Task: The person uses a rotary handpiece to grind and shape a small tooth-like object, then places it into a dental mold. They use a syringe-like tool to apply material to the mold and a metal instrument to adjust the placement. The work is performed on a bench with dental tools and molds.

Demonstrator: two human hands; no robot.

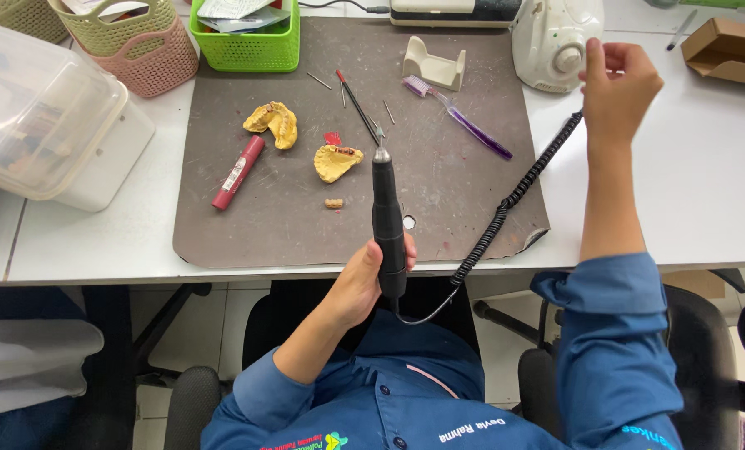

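Note:
My left hand (364, 279) grips a black rotary handpiece (387, 217) upright over the front edge of the brown mat (247, 217), its bur tip pointing away from me. A coiled black cord (514, 196) runs from the handpiece toward a white motor unit (556, 37). My right hand (618, 79) is raised at the unit's round knob, fingers pinched beside it. Two yellow dental casts lie on the mat, one at the left (274, 122) and one nearer the handpiece tip (336, 161). A small tan piece (333, 202) lies just below them.
On the mat lie a red tube (237, 172), a purple toothbrush (460, 117), a thin black-and-red tool (357, 107) and a beige holder (433, 64). Green and pink baskets (247, 42) stand behind it, a clear plastic box (43, 108) at left, a cardboard box (727, 50) at right.

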